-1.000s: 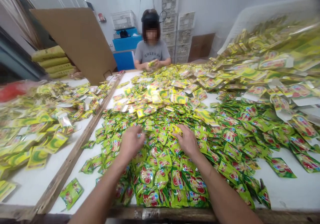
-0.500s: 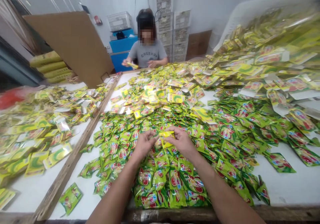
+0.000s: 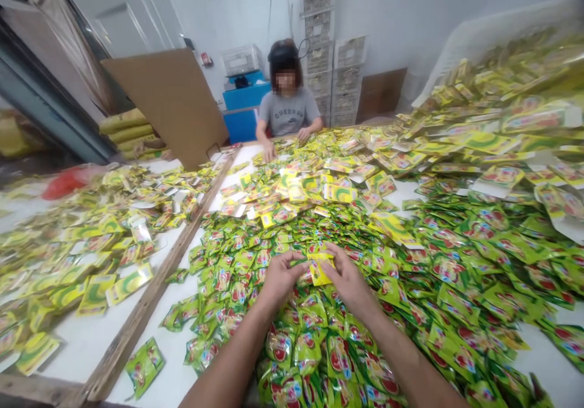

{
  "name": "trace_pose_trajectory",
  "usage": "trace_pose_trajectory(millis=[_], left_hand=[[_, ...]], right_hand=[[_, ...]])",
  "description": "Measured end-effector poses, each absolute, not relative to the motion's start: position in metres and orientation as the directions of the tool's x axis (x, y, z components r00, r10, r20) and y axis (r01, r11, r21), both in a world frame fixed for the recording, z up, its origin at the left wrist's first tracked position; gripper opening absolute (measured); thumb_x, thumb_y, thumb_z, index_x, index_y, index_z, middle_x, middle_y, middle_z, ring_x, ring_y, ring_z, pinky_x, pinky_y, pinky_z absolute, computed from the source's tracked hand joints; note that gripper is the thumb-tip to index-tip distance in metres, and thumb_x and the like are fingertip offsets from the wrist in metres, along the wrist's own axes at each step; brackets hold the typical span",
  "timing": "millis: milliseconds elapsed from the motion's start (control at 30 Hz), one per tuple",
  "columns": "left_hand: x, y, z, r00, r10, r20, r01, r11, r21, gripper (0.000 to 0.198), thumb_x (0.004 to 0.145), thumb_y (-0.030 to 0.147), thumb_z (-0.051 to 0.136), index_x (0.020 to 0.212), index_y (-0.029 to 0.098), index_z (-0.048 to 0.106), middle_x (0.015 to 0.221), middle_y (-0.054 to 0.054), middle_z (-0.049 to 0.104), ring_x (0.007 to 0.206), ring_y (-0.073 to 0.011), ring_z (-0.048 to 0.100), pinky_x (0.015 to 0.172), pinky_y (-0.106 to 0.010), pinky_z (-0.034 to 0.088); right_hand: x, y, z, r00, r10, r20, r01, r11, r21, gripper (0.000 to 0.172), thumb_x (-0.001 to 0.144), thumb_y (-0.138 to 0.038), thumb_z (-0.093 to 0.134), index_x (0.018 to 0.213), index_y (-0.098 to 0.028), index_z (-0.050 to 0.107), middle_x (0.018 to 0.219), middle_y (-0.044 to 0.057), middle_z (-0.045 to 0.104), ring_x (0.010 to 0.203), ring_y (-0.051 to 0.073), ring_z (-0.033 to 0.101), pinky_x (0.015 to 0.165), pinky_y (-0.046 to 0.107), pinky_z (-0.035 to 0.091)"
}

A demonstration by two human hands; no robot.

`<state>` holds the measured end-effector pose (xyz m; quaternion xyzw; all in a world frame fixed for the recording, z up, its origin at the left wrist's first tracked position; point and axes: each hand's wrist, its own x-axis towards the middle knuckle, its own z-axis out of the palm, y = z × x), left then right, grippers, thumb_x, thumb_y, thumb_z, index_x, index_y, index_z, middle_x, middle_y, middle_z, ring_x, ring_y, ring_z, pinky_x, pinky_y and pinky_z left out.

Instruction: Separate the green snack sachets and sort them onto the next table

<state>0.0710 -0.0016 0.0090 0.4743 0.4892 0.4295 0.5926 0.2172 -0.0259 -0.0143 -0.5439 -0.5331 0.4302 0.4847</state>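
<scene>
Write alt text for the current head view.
A person's left hand and right hand are together at a small yellow packet over a pile of green sachets on a white table. Yellow cartons lie beyond and to both sides; a co-worker wearing grey is across the table.

The hands [image 3: 350, 280] partly hide the yellow packet [image 3: 320, 273], and the view's right edge cuts off the white crate [image 3: 474, 36].
</scene>
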Motion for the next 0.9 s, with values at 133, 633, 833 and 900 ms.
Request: trace_pose_trajectory(millis=[133, 633, 833, 900], left_hand=[[0.075, 0.007, 0.017, 0.158, 0.984, -0.079, 0.115, 0.061, 0.991, 0.03, 0.058, 0.042, 0.072, 0.066, 0.015, 0.062, 0.058, 0.002, 0.055, 0.052, -0.0099, 0.044, 0.05, -0.022, 0.034], [0.049, 0.076, 0.032, 0.105, 0.994, 0.039, 0.879, -0.111, 0.464, 0.027, 0.079, 0.038, 0.048, 0.084, 0.016, 0.063, 0.078, -0.009, 0.066, 0.073, -0.0219, 0.06, 0.064, -0.029, 0.042], [0.03, 0.127, 0.022, 0.177, 0.983, 0.051, 0.935, -0.184, 0.302, 0.041, 0.06, 0.016, 0.063, 0.101, 0.017, 0.059, 0.108, -0.014, 0.063, 0.105, -0.0286, 0.053, 0.084, -0.032, 0.039], [0.032, 0.133, 0.021, 0.187, 0.981, 0.052, 0.931, -0.194, 0.309, 0.041, 0.064, 0.016, 0.06, 0.104, 0.017, 0.057, 0.104, -0.014, 0.064, 0.102, -0.0281, 0.055, 0.083, -0.032, 0.039]], right_hand=[[0.222, -0.023, -0.017, -0.015, 0.99, -0.139, 0.096, -0.137, -0.986, 0.046, 0.075, -0.047, 0.053, 0.112, -0.021, 0.047, 0.092, 0.006, 0.062, 0.076, 0.021, 0.062, 0.061, 0.033, 0.051], [0.229, -0.023, -0.012, 0.257, 0.964, 0.072, 0.306, -0.011, -0.952, 0.033, 0.074, -0.053, 0.055, 0.08, -0.021, 0.051, 0.057, -0.004, 0.047, 0.049, 0.013, 0.041, 0.047, 0.024, 0.034], [0.229, -0.021, -0.014, 0.303, 0.949, 0.085, 0.313, -0.015, -0.949, 0.033, 0.073, -0.054, 0.054, 0.079, -0.021, 0.051, 0.056, -0.004, 0.048, 0.05, 0.013, 0.042, 0.048, 0.025, 0.034], [0.229, -0.021, -0.014, 0.326, 0.941, 0.094, 0.329, -0.02, -0.944, 0.032, 0.073, -0.053, 0.054, 0.079, -0.021, 0.052, 0.056, -0.004, 0.048, 0.05, 0.013, 0.041, 0.048, 0.025, 0.033]])
